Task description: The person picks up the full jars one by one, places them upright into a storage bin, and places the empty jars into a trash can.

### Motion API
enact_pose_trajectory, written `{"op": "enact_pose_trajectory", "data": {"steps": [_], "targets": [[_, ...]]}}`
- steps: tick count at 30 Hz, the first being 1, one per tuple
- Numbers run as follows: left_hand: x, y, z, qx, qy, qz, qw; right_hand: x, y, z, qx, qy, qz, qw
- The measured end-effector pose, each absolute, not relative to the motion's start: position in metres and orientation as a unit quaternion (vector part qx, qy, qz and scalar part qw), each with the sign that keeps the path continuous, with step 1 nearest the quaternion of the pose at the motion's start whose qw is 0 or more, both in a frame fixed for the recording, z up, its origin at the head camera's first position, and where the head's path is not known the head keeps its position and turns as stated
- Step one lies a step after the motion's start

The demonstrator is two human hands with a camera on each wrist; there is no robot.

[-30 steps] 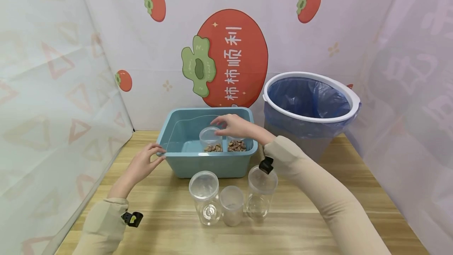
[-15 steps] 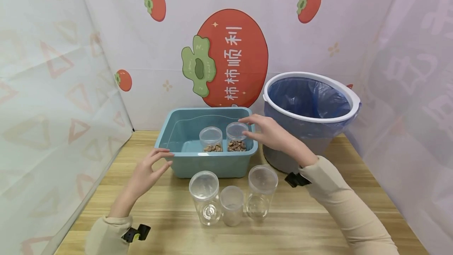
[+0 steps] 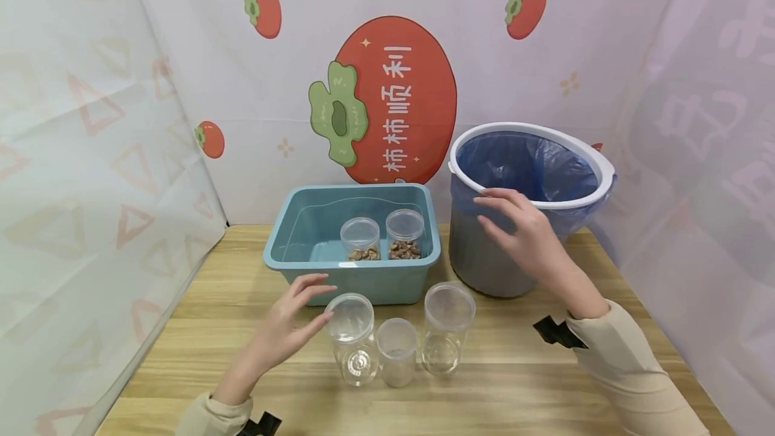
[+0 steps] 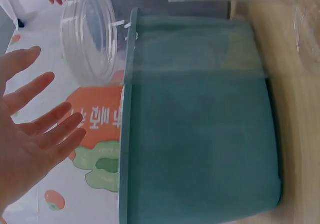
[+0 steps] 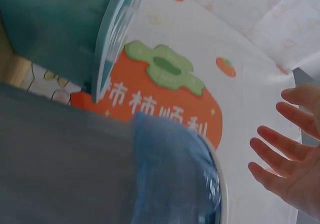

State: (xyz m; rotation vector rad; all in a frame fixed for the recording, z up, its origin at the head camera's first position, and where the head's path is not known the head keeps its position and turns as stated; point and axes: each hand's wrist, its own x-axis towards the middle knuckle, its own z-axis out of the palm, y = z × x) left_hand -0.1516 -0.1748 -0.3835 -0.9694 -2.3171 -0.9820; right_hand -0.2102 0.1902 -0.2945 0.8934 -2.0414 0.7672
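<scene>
My left hand (image 3: 284,328) is beside the lid of the left tall clear jar (image 3: 351,328), fingers spread and holding nothing. In the left wrist view that jar's lid (image 4: 90,36) shows just past the fingertips. My right hand (image 3: 523,234) hangs in front of the bin, its fingers relaxed and nothing in them. A smaller frosted cup (image 3: 396,355) stands between the left jar and another tall clear jar (image 3: 448,328). Inside the blue-green tub (image 3: 363,284) are two lidded clear jars, a left one (image 3: 360,234) and a right one (image 3: 405,227), each with brown nuts at the bottom.
The grey bin (image 3: 484,261) with a white rim and blue liner bag (image 3: 527,160) stands at the back right. A wooden table (image 3: 514,389) bears everything. Behind it hangs a white cloth (image 3: 254,79) printed with persimmons.
My right hand has left the jars in the tub and moved right, in front of the bin. My left hand has come off the tub's rim toward the left tall jar.
</scene>
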Motion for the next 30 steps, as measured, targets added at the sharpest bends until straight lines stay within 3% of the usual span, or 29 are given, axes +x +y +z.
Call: {"op": "enact_pose_trajectory", "data": {"steps": [11, 18, 30], "targets": [[-0.135, -0.159, -0.401, -0.325, -0.856, -0.364, 0.171, -0.203, 0.241, -0.300, 0.258, -0.805, 0.294, 0.446], [-0.133, -0.153, -0.410, -0.326, -0.855, -0.371, 0.158, -0.211, 0.264, -0.310, 0.248, -0.791, 0.286, 0.480], [-0.137, -0.149, -0.421, -0.309, -0.860, -0.374, 0.159, -0.213, 0.274, -0.318, 0.223, -0.796, 0.289, 0.483]]}}
